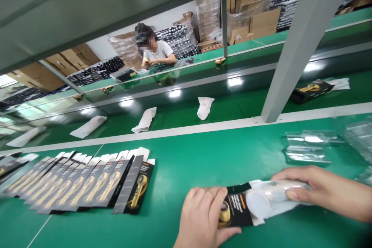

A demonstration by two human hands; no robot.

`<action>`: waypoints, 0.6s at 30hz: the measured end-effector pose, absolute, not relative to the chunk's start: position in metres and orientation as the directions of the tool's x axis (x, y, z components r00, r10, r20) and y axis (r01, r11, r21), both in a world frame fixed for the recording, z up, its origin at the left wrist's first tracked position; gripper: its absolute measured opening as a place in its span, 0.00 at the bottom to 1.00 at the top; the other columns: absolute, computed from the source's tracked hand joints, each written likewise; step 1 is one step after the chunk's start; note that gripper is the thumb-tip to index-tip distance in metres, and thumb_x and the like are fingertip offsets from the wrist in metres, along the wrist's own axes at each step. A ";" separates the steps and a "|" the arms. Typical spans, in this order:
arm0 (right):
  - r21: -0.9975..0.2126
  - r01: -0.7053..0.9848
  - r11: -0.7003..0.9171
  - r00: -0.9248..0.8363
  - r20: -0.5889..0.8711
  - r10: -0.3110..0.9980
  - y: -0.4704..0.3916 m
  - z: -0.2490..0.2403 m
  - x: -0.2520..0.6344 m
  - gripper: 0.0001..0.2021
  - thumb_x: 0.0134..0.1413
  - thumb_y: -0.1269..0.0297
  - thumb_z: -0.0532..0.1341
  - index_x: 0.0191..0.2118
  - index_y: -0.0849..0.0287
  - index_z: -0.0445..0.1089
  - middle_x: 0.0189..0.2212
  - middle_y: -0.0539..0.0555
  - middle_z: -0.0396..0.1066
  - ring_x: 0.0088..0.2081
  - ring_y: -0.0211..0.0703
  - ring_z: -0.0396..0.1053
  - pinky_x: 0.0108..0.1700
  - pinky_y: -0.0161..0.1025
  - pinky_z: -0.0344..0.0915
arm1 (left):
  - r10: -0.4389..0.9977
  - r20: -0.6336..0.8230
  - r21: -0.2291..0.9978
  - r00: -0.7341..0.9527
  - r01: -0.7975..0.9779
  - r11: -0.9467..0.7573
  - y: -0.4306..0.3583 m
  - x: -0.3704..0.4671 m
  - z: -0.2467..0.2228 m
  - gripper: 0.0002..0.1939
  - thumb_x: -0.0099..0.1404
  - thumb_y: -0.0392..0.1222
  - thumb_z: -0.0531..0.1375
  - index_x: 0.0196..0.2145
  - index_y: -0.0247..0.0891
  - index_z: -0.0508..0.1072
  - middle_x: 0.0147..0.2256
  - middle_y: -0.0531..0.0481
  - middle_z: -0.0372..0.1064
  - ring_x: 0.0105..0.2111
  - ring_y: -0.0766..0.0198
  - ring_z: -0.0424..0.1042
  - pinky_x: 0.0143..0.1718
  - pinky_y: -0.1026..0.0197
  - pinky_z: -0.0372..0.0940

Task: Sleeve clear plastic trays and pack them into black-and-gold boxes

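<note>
My left hand (203, 217) presses on the near end of a black printed card (236, 211) with a gold device pictured on it, lying on the green table (203, 155). My right hand (322, 190) grips a clear plastic blister shell (270, 199) that sits on the card's white far end. Both hands are at the table's near edge.
A fanned row of matching black cards (84, 186) lies to the left. Clear blister shells (309, 147) lie to the right. White pouches (205, 107) and a boxed item (312, 90) ride the conveyor beyond. A grey post (293, 50) stands ahead. A person (155, 51) sits opposite.
</note>
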State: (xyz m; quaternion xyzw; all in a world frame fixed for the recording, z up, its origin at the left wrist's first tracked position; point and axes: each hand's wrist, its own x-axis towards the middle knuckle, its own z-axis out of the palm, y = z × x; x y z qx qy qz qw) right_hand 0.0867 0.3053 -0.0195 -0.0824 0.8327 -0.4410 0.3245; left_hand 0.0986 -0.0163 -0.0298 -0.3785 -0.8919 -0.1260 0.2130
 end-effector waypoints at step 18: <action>-0.802 0.052 0.595 -0.796 -0.393 -0.461 0.256 -0.010 0.083 0.11 0.56 0.48 0.58 0.38 0.47 0.70 0.35 0.46 0.72 0.38 0.46 0.69 0.39 0.36 0.62 | 0.637 0.407 0.185 -0.655 0.742 0.645 -0.017 0.088 -0.029 0.32 0.57 0.67 0.55 0.48 0.38 0.66 0.38 0.49 0.73 0.32 0.59 0.70 0.33 0.55 0.62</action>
